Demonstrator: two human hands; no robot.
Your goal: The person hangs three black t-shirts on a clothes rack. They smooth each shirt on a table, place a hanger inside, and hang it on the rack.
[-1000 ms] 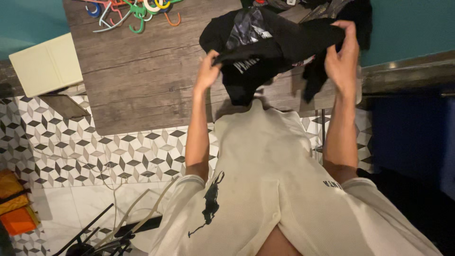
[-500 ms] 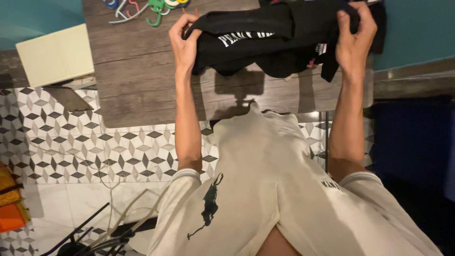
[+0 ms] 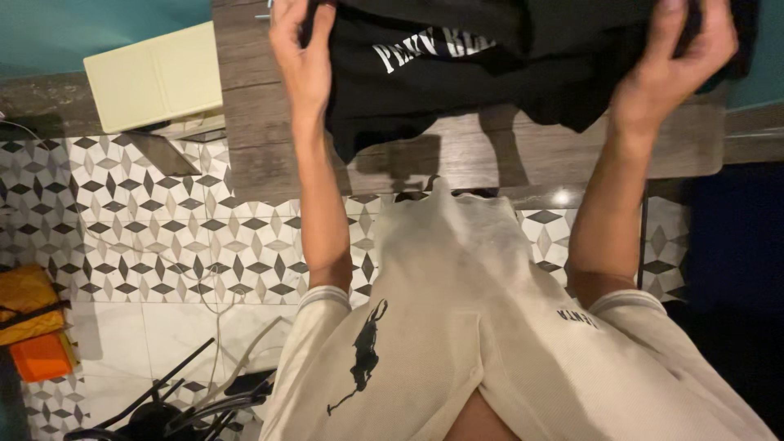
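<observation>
A black garment point(image 3: 490, 73) with white lettering is stretched out above a grey wooden table point(image 3: 269, 155). My left hand point(image 3: 298, 49) grips its left edge near the top of the view. My right hand point(image 3: 674, 61) pinches its right edge, fingers curled over the cloth. The lower part of the garment droops onto the table's front. The top of the garment runs out of view.
A pale yellow flat box point(image 3: 155, 77) lies on a low ledge left of the table. Patterned tile floor point(image 3: 122, 237) spreads below, with cables, black metal legs point(image 3: 163, 400) and an orange bag point(image 3: 33, 327) at the lower left. Dark space lies to the right.
Both hands have lifted and spread apart, pulling the bunched black garment out wide. The view has shifted, so the coloured hangers on the table are no longer seen.
</observation>
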